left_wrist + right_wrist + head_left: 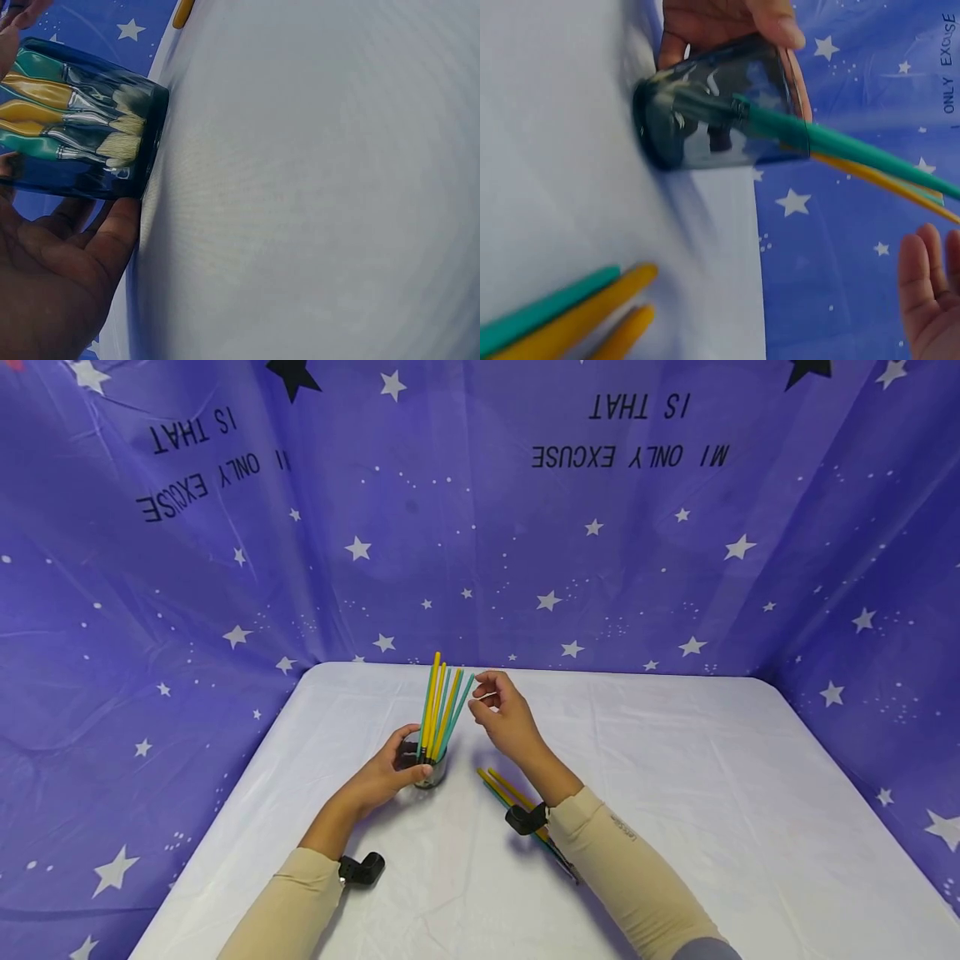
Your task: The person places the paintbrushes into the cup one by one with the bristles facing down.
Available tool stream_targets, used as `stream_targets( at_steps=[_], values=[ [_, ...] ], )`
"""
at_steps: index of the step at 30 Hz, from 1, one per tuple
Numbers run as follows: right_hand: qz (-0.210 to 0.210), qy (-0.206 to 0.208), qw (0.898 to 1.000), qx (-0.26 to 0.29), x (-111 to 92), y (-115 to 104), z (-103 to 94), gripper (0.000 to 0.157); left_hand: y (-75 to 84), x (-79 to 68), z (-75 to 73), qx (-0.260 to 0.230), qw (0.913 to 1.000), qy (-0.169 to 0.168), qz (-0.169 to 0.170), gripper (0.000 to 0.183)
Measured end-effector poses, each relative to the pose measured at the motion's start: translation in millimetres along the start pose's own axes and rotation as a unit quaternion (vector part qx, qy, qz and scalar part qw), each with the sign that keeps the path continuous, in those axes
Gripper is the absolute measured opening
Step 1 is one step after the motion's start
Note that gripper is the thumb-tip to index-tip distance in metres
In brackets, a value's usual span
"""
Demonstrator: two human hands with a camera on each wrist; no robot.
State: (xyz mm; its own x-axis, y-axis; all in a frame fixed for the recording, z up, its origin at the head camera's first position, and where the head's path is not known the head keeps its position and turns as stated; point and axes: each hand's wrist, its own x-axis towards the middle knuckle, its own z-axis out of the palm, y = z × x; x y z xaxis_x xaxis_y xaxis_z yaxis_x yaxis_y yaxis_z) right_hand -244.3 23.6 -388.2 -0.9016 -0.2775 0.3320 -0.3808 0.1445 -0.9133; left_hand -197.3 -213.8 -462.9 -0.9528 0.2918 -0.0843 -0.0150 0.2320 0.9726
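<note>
My left hand (384, 781) grips a clear glass (430, 779), its thumb and fingers around the side. Several paintbrushes (433, 702) with yellow and teal handles stand in the glass, bristles down, handles leaning out above the rim. Their pale bristles (121, 142) show through the wall in the left wrist view, close to the glass's base. My right hand (508, 717) is raised beside the handle tops, fingers loosely bent near the tip of a teal handle (862, 152). Nothing shows between those fingers, and the right wrist view has them apart from the handles.
More paintbrushes (501, 787), yellow and teal, lie on the white table (720, 810) under my right wrist, partly hidden by the wrist camera (527, 818). A purple star-printed curtain (480, 527) surrounds the table at the back and sides.
</note>
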Motion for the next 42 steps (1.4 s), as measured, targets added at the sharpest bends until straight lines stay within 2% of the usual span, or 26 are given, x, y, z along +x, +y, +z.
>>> stream_targets(
  at_steps=[3,7,10,13,18,24,33,42],
  values=[
    [0.013,-0.016,0.999,-0.033,-3,3,-6.4,0.031,-0.3,-0.3,-0.4,0.004,1.0000,0.002,-0.002,0.079],
    [0.031,-0.061,0.991,-0.112,-1,25,-12.5,0.026,-0.4,-0.2,-0.8,0.006,1.0000,0.002,-0.003,0.079],
    [0.045,-0.121,0.977,-0.169,-4,30,-16.6,0.023,-0.5,0.1,-0.6,0.004,1.0000,0.002,-0.002,0.080],
    [0.063,-0.183,0.958,-0.212,-7,36,-19.1,0.023,-1.3,0.4,-0.4,0.002,1.0000,0.000,-0.005,0.080],
    [0.063,-0.242,0.932,-0.262,-13,46,-21.4,0.024,-2.3,0.7,-1.0,-0.001,1.0000,-0.006,-0.006,0.080],
    [0.060,-0.278,0.914,-0.290,-17,52,-24.6,0.025,-1.1,0.3,-1.2,-0.003,1.0000,-0.004,-0.005,0.080],
    [0.086,-0.325,0.891,-0.306,-19,54,-29.8,0.021,-1.0,-0.4,-1.5,-0.007,1.0000,-0.005,0.000,0.079],
    [0.114,-0.339,0.886,-0.295,-18,56,-29.4,0.017,-1.9,0.2,-1.1,-0.010,0.9999,-0.007,0.000,0.080]
  ],
)
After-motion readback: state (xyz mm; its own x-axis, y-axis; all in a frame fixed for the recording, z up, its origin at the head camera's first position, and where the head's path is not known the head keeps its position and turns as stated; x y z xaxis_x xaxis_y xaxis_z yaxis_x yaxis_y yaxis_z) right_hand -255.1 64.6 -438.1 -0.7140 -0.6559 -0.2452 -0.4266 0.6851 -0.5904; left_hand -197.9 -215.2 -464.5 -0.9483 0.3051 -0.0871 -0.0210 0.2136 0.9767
